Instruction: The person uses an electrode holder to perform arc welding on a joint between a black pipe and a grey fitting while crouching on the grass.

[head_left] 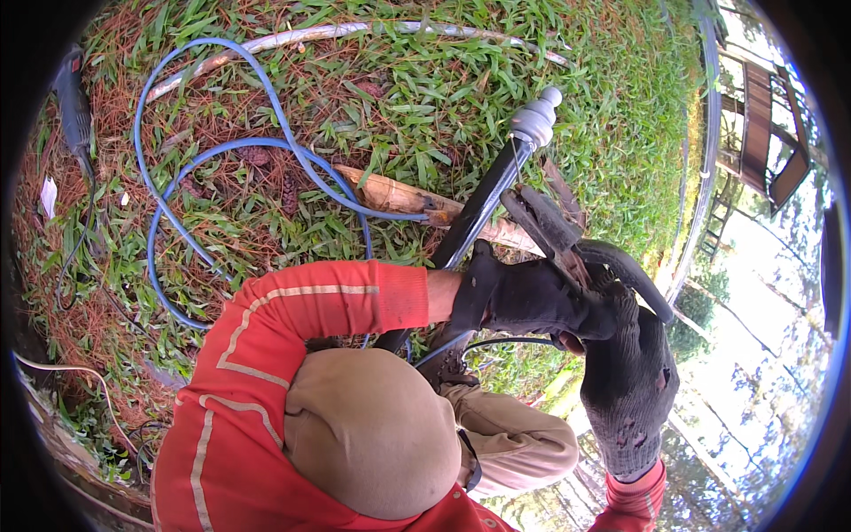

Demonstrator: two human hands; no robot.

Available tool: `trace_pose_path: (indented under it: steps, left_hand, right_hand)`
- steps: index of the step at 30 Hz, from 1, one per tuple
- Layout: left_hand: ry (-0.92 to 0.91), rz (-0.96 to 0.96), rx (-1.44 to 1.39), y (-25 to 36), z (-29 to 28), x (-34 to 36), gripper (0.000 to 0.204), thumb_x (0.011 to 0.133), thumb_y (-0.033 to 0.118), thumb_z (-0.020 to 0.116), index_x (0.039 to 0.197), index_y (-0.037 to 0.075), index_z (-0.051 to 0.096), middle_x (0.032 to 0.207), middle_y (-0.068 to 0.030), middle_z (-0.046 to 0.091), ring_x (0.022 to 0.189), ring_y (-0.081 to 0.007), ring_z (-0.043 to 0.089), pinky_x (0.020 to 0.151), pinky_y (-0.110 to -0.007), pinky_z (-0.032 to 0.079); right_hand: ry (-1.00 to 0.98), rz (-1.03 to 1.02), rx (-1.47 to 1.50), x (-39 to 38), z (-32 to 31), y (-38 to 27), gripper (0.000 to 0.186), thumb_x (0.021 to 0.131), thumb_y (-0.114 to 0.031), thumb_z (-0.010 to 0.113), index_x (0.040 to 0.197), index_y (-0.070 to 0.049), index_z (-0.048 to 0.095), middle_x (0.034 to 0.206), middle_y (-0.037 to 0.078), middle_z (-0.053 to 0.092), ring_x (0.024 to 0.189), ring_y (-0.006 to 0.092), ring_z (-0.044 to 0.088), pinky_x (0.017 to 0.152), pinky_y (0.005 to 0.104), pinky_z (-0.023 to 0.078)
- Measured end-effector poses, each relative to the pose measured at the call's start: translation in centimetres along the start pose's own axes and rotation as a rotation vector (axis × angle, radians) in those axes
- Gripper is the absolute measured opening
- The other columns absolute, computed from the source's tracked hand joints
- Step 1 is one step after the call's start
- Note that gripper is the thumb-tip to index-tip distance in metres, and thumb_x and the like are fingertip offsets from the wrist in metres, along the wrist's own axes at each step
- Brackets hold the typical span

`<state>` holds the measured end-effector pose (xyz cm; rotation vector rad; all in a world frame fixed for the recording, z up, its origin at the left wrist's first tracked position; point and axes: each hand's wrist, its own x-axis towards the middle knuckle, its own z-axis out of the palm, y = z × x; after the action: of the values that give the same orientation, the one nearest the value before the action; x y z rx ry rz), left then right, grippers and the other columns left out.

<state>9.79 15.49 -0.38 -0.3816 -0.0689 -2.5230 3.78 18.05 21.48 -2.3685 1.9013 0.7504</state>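
My left hand (pixel 536 297), in a black glove, reaches in from the red sleeve and is closed around a dark tool with two long jaws (pixel 551 229). A curved black handle (pixel 631 270) runs from this tool toward my right hand. My right hand (pixel 628 381), in a worn dark knitted glove with small holes, is bent against the same tool, its fingers partly hidden. Just beyond the jaws, a black pole (pixel 480 208) slants across the grass, topped by a stepped grey end piece (pixel 535 120) with a rounded tip. My left forearm covers the pole's lower part.
A blue hose (pixel 266 84) loops over the grass and pine needles. Near it lie a split wood piece (pixel 390 191) and a long pale curved strip (pixel 310 34). A dark corded power tool (pixel 73 111) rests at far left. Beige trousers (pixel 514 434) show below my hands.
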Motion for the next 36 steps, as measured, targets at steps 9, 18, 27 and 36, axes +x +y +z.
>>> trace_pose_path:
  steps: [9, 18, 27, 36]
  left_hand:
    - [-0.099, -0.157, 0.112, 1.3, -0.8, -0.4, 0.044, 0.121, 0.015, 0.057, 0.163, 0.003, 0.054, 0.162, -0.0162, 0.064, 0.146, -0.0304, 0.065, 0.123, -0.053, 0.058]
    - [-0.035, 0.001, 0.005, 0.2, -0.3, -0.2, 0.029, 0.113, 0.021, 0.076, 0.138, 0.006, 0.073, 0.124, -0.0095, 0.080, 0.109, -0.0184, 0.077, 0.091, -0.039, 0.068]
    - [-0.024, -0.065, -0.103, -0.5, -1.0, 0.6, 0.031, 0.108, 0.027, 0.085, 0.133, 0.011, 0.078, 0.115, -0.0034, 0.084, 0.098, -0.0150, 0.080, 0.079, -0.034, 0.069]
    - [-0.013, 0.120, 0.154, -0.5, -1.1, 0.1, 0.030, 0.108, 0.022, 0.084, 0.132, 0.007, 0.078, 0.118, -0.0084, 0.085, 0.101, -0.0173, 0.082, 0.079, -0.037, 0.071]
  right_hand:
    - [0.041, -0.024, 0.012, -0.2, 0.4, 0.5, 0.064, 0.091, -0.005, 0.084, 0.153, -0.009, 0.068, 0.126, 0.021, 0.076, 0.100, 0.0423, 0.080, 0.082, 0.0506, 0.064]
    - [0.022, -0.017, 0.043, -0.1, 0.2, 0.4, 0.060, 0.092, -0.005, 0.085, 0.151, -0.008, 0.070, 0.130, 0.023, 0.076, 0.105, 0.0433, 0.081, 0.084, 0.0497, 0.065]
    - [0.053, -0.026, 0.027, -0.2, 0.4, 0.5, 0.064, 0.092, 0.002, 0.080, 0.154, -0.009, 0.068, 0.124, 0.019, 0.075, 0.101, 0.0430, 0.080, 0.081, 0.0478, 0.062]
    - [0.023, 0.009, 0.046, 0.0, 0.4, 0.3, 0.065, 0.091, 0.003, 0.082, 0.153, -0.010, 0.069, 0.123, 0.018, 0.076, 0.102, 0.0397, 0.081, 0.083, 0.0452, 0.063]
